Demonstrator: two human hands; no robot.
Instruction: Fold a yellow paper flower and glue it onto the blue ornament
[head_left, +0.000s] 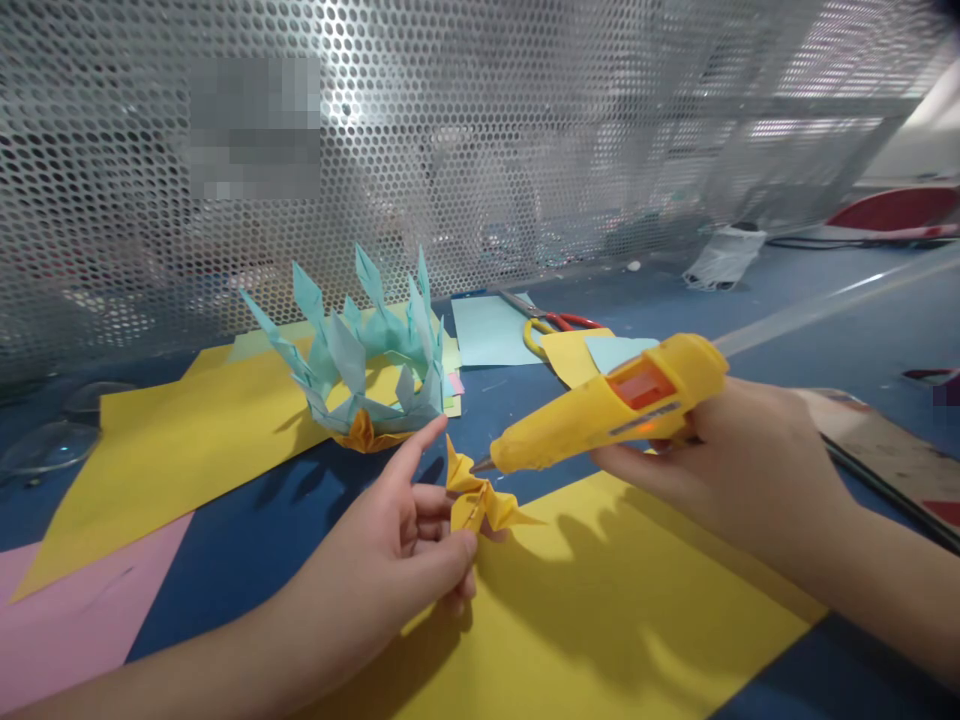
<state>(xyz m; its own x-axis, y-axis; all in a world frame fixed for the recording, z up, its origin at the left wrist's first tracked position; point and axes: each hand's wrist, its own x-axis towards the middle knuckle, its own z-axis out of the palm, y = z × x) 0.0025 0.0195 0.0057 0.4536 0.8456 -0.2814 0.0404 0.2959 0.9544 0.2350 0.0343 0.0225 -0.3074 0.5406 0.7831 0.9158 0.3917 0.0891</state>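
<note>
A small folded yellow paper piece (472, 500) is pinched between the thumb and fingers of my left hand (405, 555), whose index finger points up and away. My right hand (739, 465) is wrapped around a yellow hot glue gun (592, 415). The gun's metal nozzle points left, at the upper part of the folded piece; whether it touches cannot be told. Just beyond my left hand stands a light blue folded paper crown (352, 370) with tall points. Another folded yellow piece (367, 432) sits at the crown's front lower edge.
Yellow sheets (202, 430) lie under the crown, and another yellow sheet (600, 600) lies below my hands. Pink paper (82, 620) is at left. Scissors (559, 320) rest on a light blue sheet (487, 335). A perforated metal panel (465, 130) rises behind the blue table (247, 560).
</note>
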